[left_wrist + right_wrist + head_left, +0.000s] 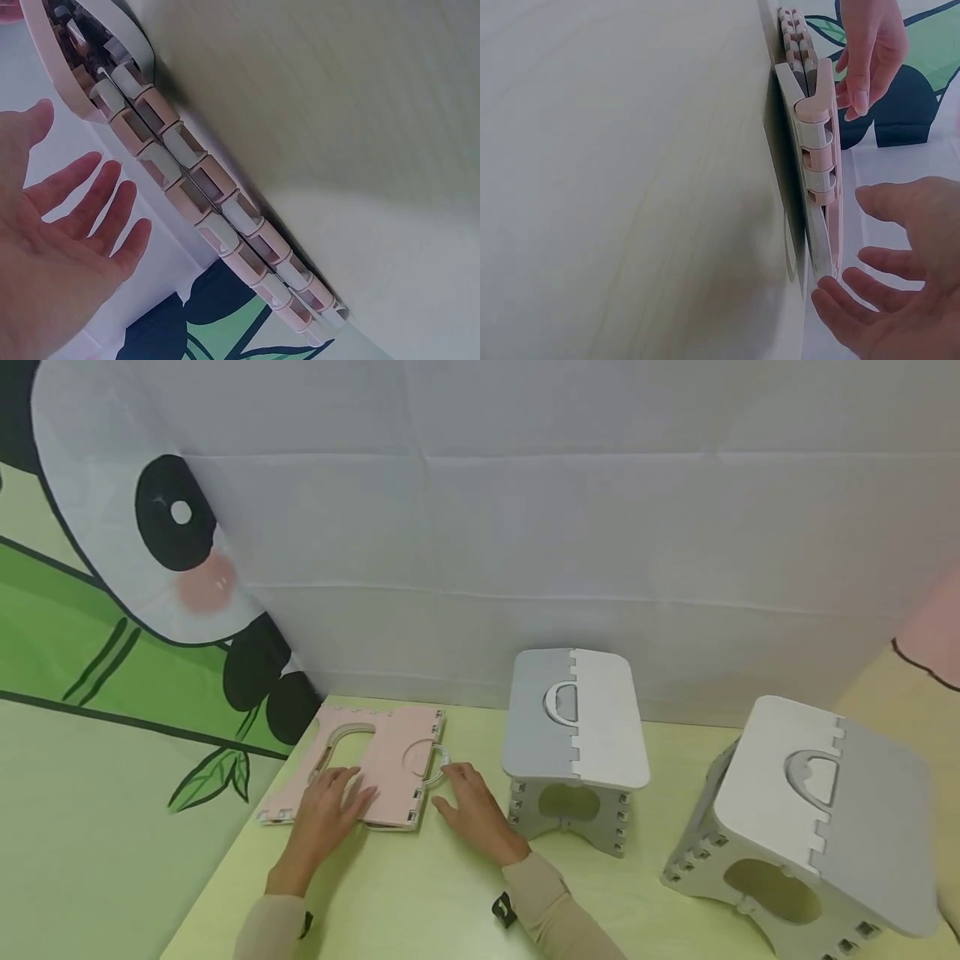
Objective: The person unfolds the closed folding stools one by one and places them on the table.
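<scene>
A pink folding step stool (390,777) lies folded flat on the table at the left in the head view, its white handle loop (444,766) sticking out on the right side. Over its near edge is my left hand (324,810), fingers spread and relaxed; whether they touch the panel I cannot tell. My right hand (476,814) is beside the handle, its fingertips at or very near the loop, with nothing gripped. Hinge knuckles of the folded stool (199,187) show along its edge in the left wrist view. In the right wrist view the fingers (877,289) are loosely bent beside the stool's edge (817,157).
A grey-and-white folding stool (543,718) stands unfolded right of my right hand. Another, larger-looking white-and-grey stool (780,777) stands unfolded at the far right. The pale yellow table (420,893) backs onto a white sheet (562,527) with a cartoon print.
</scene>
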{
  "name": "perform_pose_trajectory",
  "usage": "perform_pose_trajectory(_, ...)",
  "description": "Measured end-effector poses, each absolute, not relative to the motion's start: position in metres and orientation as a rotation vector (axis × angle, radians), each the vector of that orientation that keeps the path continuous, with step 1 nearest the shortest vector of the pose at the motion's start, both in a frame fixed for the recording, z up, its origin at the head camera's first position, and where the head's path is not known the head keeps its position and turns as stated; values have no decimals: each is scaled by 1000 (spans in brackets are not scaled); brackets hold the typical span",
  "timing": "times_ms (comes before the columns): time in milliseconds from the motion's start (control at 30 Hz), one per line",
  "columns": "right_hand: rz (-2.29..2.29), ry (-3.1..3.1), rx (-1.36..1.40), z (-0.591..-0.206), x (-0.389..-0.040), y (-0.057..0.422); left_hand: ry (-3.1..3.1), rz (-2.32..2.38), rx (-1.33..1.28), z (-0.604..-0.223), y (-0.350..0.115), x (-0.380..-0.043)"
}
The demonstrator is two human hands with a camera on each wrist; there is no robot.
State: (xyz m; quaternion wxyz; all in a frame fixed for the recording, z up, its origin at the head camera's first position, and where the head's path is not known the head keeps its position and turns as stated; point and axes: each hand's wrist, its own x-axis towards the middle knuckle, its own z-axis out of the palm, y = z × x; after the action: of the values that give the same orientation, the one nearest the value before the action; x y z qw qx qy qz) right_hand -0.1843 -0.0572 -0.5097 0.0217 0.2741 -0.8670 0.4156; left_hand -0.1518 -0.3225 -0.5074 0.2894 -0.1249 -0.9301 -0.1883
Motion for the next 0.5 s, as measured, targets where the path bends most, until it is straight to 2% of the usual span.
perform_pose_trajectory(500, 1394, -2688, 770, -520, -197, -59, -2530, -534, -320, -515, -322, -163)
